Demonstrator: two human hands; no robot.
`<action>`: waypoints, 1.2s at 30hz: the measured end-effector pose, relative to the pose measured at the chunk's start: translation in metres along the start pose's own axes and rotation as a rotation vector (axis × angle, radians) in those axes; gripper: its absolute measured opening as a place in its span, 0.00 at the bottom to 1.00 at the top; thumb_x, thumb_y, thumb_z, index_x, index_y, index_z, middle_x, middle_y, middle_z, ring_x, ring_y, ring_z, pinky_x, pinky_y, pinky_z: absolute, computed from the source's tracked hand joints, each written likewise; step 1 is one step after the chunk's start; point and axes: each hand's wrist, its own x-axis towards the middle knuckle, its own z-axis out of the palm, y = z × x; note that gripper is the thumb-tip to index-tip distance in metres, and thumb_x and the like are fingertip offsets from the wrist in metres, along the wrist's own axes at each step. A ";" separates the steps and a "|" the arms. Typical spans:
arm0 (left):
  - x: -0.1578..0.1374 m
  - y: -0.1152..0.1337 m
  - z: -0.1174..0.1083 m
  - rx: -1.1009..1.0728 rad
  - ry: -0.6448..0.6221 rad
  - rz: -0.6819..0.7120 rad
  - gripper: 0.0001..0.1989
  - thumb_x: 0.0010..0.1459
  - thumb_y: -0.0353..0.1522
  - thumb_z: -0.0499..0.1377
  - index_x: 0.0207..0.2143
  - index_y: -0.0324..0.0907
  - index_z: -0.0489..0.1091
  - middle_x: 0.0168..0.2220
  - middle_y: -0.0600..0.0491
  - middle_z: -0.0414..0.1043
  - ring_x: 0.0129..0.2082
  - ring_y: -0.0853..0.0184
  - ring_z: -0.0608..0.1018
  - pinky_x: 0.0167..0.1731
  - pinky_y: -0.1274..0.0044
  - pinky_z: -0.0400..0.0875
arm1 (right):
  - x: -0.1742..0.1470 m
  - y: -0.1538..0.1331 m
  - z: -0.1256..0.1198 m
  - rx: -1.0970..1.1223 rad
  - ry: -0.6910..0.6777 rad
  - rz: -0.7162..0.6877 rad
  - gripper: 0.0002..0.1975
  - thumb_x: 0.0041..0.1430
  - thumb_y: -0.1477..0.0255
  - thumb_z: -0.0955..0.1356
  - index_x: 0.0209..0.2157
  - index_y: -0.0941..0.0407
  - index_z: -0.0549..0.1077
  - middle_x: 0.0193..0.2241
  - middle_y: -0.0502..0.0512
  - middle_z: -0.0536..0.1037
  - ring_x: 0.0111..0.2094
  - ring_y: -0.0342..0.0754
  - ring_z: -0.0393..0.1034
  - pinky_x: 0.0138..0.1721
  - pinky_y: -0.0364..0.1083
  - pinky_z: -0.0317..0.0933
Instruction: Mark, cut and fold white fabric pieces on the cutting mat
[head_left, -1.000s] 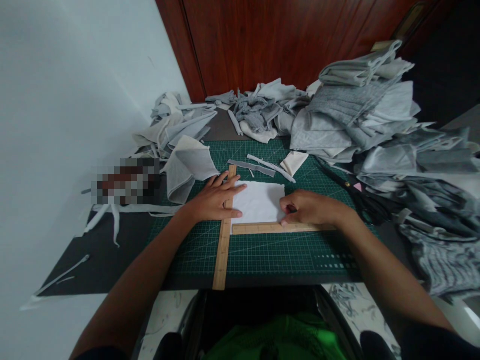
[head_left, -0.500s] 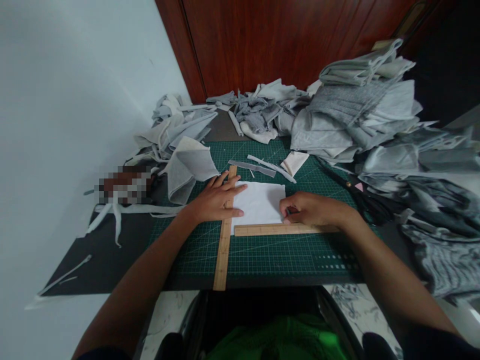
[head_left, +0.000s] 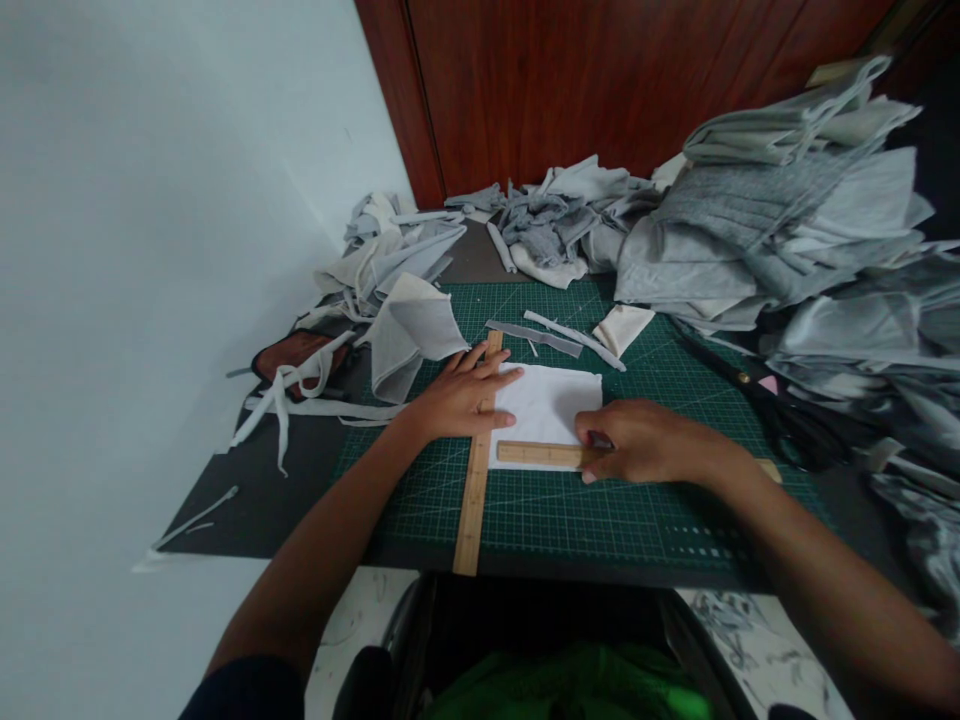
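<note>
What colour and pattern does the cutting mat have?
The cutting mat is green with pale grid lines, best seen in the head view.

The upright ruler (head_left: 471, 500) and the crosswise ruler (head_left: 536, 455) look like pale bare wood, smooth with a faint sheen. The white piece (head_left: 551, 405) appears to be soft matt cloth, slightly wrinkled. Beneath lies a green cutting mat (head_left: 555, 520), seemingly plastic, low in gloss. The scissors (head_left: 787, 425) are dark, with a small brassy metal pivot. Folded fabric (head_left: 727, 205) at the right has a ribbed, knit-like face; the tabletop (head_left: 225, 530) is dull black, the wall (head_left: 187, 200) matt white, the door (head_left: 600, 80) polished reddish wood.
</note>
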 end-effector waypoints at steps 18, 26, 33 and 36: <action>0.002 -0.002 0.001 0.020 -0.002 -0.008 0.37 0.64 0.57 0.53 0.71 0.57 0.51 0.75 0.54 0.40 0.74 0.49 0.39 0.69 0.54 0.43 | -0.001 -0.005 -0.001 -0.080 -0.009 0.027 0.10 0.57 0.62 0.73 0.33 0.53 0.73 0.28 0.50 0.79 0.30 0.49 0.71 0.29 0.44 0.49; 0.001 -0.002 -0.002 -0.037 -0.010 -0.006 0.44 0.62 0.58 0.55 0.73 0.51 0.45 0.75 0.48 0.34 0.74 0.48 0.35 0.69 0.53 0.41 | 0.003 -0.017 0.008 -0.127 0.080 -0.080 0.08 0.66 0.64 0.66 0.35 0.53 0.73 0.28 0.51 0.80 0.30 0.50 0.73 0.29 0.46 0.47; -0.007 -0.018 -0.016 -0.207 -0.140 0.015 0.51 0.53 0.55 0.65 0.72 0.53 0.48 0.75 0.49 0.31 0.73 0.44 0.33 0.69 0.52 0.37 | 0.008 -0.019 0.015 -0.091 0.103 -0.101 0.07 0.65 0.64 0.67 0.36 0.53 0.71 0.27 0.51 0.79 0.29 0.49 0.72 0.29 0.45 0.47; -0.010 -0.020 -0.017 -0.218 -0.171 0.000 0.50 0.52 0.56 0.66 0.72 0.54 0.50 0.75 0.51 0.29 0.73 0.42 0.34 0.69 0.51 0.35 | 0.008 -0.019 0.015 -0.110 0.100 -0.107 0.09 0.66 0.62 0.67 0.37 0.53 0.71 0.25 0.51 0.78 0.29 0.50 0.72 0.29 0.45 0.47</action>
